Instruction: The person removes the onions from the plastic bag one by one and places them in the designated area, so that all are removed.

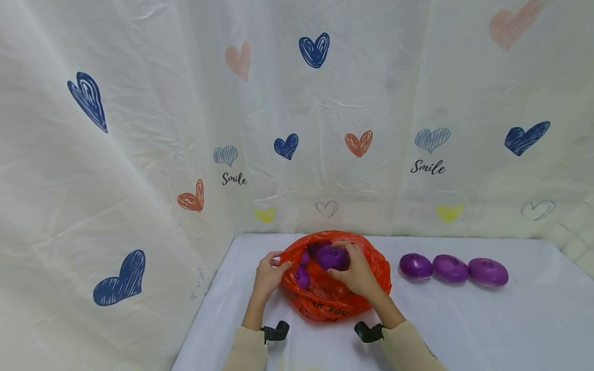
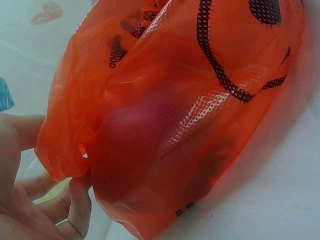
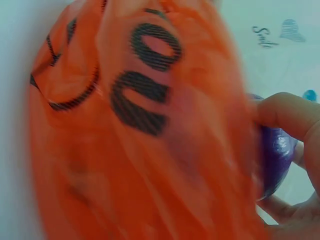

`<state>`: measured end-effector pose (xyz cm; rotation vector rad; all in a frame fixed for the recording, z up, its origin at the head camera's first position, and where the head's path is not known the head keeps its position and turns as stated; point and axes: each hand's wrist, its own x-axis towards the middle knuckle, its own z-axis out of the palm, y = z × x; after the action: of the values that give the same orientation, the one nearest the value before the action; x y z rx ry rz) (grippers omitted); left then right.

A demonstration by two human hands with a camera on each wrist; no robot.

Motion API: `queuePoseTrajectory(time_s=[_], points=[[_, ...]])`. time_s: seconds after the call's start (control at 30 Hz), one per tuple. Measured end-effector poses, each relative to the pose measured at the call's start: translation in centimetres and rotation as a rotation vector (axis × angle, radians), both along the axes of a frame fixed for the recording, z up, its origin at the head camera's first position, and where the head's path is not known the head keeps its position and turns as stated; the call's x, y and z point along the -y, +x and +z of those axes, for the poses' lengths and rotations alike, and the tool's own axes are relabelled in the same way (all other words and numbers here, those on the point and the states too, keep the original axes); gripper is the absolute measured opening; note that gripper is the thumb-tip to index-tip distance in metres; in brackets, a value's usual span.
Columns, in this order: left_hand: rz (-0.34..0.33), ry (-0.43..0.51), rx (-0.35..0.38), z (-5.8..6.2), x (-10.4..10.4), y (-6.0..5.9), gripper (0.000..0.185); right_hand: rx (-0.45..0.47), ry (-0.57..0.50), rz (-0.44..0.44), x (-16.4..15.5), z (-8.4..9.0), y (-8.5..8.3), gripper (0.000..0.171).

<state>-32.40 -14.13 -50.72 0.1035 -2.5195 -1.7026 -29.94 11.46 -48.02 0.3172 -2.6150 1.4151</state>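
Observation:
A red plastic bag (image 1: 320,311) with black printed lettering stands on the white-covered table, its mouth facing up. At the bag's left rim, my left hand (image 1: 269,275) pinches the plastic between thumb and fingers. My right hand (image 1: 356,270) is at the bag's mouth, fingers and thumb curled round a glossy purple onion-like vegetable (image 1: 328,257). The right wrist view also shows that purple vegetable (image 3: 276,160) between the fingers, partly behind the bag. More purple vegetables (image 1: 302,278) lie inside; some are partly hidden by the red plastic.
Three similar purple vegetables (image 1: 449,269) lie in a row on the table (image 1: 464,330), right of the bag. A white curtain (image 1: 390,190) printed with hearts hangs behind and to the left. Dark devices (image 1: 277,331) are strapped at both wrists.

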Motion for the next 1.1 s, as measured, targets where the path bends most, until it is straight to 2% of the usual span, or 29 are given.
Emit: queuePoseTrajectory(time_s=[0.3,0.63,0.77,1.1], points=[[0.005,0.006,0.007,-0.1,-0.1,0.1,0.042,-0.114,-0.029,0.047,-3.1,1.9,1.7,0.066],[0.011,0.003,0.019,0.4,0.0,0.2,0.042,-0.184,-0.025,0.064,-7.2,3.4,3.7,0.069],[0.012,0.010,0.026,0.5,0.0,0.1,0.041,-0.209,-0.015,0.039,-9.1,3.7,4.3,0.070],[0.005,0.007,0.025,0.1,0.0,0.0,0.043,-0.198,0.022,-0.050,-13.6,3.5,5.6,0.073]])
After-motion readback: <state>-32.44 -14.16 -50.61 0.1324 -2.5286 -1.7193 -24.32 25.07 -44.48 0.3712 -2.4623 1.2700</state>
